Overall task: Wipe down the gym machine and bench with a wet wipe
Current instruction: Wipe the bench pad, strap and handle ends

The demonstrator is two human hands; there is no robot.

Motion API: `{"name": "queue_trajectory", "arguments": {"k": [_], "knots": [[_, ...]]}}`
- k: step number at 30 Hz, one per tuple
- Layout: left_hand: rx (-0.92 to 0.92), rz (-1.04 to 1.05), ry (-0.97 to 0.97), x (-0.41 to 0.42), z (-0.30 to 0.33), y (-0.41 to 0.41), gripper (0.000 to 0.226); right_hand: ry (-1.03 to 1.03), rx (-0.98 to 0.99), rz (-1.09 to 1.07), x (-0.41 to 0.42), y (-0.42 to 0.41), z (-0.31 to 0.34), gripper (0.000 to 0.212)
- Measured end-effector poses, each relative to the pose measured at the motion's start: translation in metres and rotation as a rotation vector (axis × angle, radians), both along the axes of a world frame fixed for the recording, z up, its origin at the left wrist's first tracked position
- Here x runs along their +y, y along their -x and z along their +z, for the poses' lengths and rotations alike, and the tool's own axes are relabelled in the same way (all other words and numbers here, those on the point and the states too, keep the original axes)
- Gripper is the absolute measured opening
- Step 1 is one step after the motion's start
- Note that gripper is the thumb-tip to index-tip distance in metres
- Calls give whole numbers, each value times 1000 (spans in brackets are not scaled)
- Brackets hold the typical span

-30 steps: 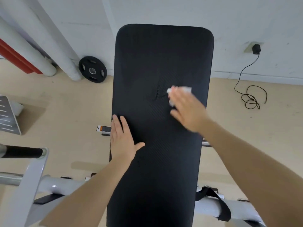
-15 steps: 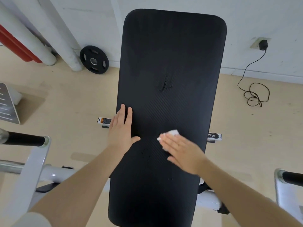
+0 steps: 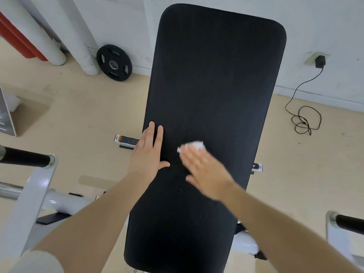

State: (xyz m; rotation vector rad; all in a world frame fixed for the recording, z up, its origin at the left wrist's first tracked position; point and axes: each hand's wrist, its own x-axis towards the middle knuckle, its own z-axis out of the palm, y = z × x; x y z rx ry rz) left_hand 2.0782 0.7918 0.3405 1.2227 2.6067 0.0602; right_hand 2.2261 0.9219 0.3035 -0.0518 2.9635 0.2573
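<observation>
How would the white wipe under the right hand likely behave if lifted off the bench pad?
The wet wipe looks crumpled, so probably floppy and very light. Pressed flat by the right hand on the textured bench pad, it may cling slightly.

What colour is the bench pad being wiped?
Black, with a fine ribbed texture; the bench pad shows in the head view.

Matt black pad, glossy white frame.
Fine diagonal ribbing across the bench pad (image 3: 214,91), foam-like, no shine at all. Soft crumpled white wet wipe (image 3: 194,145), paper-like or cloth-like. Smooth gloss-painted metal on the machine frame (image 3: 29,196), bare polished steel on the bar (image 3: 8,191), matt black on the handle grip (image 3: 25,159). Dull rubbery black weight plate (image 3: 114,63). Smooth matt beige floor (image 3: 78,115).
</observation>
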Motion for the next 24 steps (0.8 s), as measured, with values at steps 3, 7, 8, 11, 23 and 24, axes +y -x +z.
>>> {"name": "queue_trajectory", "arguments": {"k": [3,7,8,11,23,24], "knots": [[-21,-13,1,-3,2,2,105,110,-72,10,-31,-27,-12,61],[-72,-42,-39,-9,5,12,93,29,-37,49,7,11,4,62],[-85,-54,-55,-11,5,15,89,-22,-2,9,22,29,11,64],[-30,-168,-43,-20,2,23,87,-51,105,-149,54,85,45,65],[20,-168,-132,-41,-16,34,111,14,-124,88,-43,45,10,64],[10,-168,-151,-40,-18,34,109,38,-129,77,-49,40,6,63]]}}
